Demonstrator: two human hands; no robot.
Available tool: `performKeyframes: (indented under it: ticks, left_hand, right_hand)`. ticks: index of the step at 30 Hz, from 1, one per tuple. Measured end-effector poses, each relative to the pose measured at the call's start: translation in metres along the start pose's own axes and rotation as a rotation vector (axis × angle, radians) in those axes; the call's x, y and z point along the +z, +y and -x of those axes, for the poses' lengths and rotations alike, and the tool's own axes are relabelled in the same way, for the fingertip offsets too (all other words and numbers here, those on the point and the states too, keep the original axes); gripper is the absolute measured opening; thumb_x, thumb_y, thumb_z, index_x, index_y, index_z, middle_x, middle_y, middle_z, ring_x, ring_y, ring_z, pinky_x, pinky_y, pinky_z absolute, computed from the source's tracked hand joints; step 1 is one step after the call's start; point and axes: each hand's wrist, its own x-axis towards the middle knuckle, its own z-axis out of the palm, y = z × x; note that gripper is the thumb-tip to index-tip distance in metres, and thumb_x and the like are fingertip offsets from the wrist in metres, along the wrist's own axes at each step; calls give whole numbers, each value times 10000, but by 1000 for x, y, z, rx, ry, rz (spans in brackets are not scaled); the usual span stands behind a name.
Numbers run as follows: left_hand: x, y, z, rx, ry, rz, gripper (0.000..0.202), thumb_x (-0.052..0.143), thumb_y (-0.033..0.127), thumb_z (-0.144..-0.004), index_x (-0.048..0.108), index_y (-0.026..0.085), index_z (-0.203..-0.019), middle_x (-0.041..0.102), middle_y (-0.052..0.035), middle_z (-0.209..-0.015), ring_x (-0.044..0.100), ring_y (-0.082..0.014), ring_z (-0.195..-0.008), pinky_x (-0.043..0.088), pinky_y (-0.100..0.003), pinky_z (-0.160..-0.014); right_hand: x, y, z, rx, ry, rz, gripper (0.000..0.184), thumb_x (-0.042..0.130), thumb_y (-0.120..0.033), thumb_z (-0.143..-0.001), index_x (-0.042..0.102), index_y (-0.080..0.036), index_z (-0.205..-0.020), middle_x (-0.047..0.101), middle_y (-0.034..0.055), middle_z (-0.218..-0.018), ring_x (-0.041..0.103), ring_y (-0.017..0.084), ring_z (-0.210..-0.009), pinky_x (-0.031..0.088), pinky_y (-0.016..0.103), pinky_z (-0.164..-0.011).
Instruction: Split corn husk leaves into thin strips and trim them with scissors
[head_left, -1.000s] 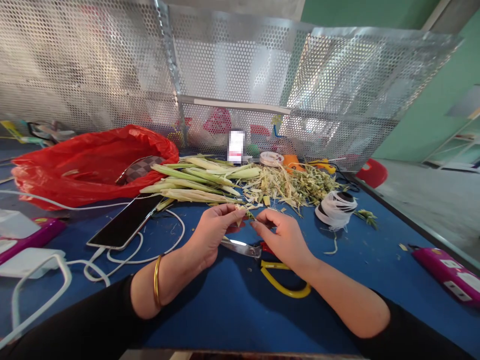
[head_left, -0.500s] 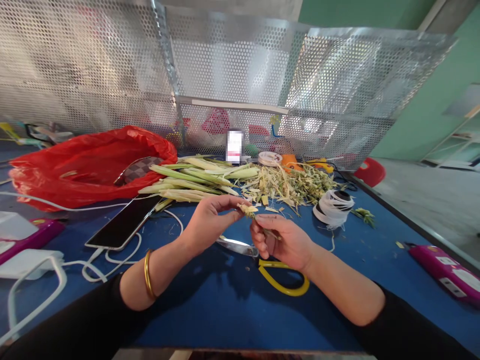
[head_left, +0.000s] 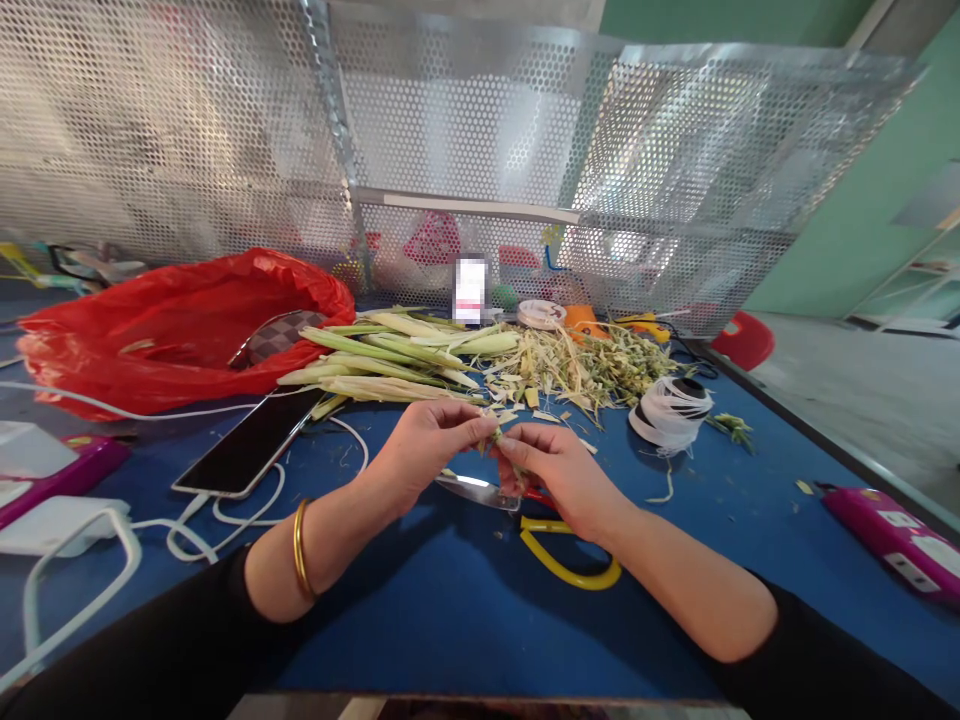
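Observation:
Over the middle of the blue table, my left hand pinches a small yellow-green plant stalk between thumb and fingertips. My right hand is closed on the same stalk from the other side, so the fingertips of both hands nearly meet and cover most of it. Under the hands lies a knife with a shiny blade, and a bit of red shows beyond it. A yellow looped handle rests just below my right hand; what it belongs to is hidden.
Long pale-green stalks and a heap of shredded trimmings lie behind my hands. A red plastic bag, a phone and white cables are on the left. At right are a spool of white string and a purple power strip.
My hands have drawn closer together on the stalk, with the right fingers shifted toward the left fingertips. More of the stalk is covered, and red beside the knife has come into sight.

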Motion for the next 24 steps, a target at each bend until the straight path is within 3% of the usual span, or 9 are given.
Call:
performKeyframes:
  ticks: [7,14,18,24]
  left_hand:
    - [-2,-4,-1,-69,26,50,321,686,467,-691,652,159,-605,594,-3,-592,507,-122,-590,403,-250,-618]
    - [-3,-8,-7,-5,62,-84,297,697,407,-675,633,161,-523,579,5,-532,496,-120,-566,394,-260,-634]
    - [-3,-6,-6,-70,25,11,303,706,403,-676,626,161,-513,577,0,-537,500,-119,-569,401,-263,-648]
    - [-4,-9,-6,-136,10,110,284,726,399,-657,631,155,-548,582,-9,-559,509,-123,-576,412,-262,-650]
  right_hand:
    - [4,-4,2,-14,91,154,257,669,-406,-754,627,-165,-675,607,-15,-551,533,103,-505,391,232,-521]
    - [4,-4,2,-15,70,167,237,677,-379,-725,618,-164,-646,592,-17,-522,532,108,-485,401,241,-517]
    - [3,-4,2,2,97,140,223,677,-369,-717,625,-164,-647,593,-18,-516,531,103,-483,393,228,-505]
    - [1,-5,0,20,37,152,243,671,-405,-727,640,-165,-700,617,-12,-584,568,112,-533,428,239,-555]
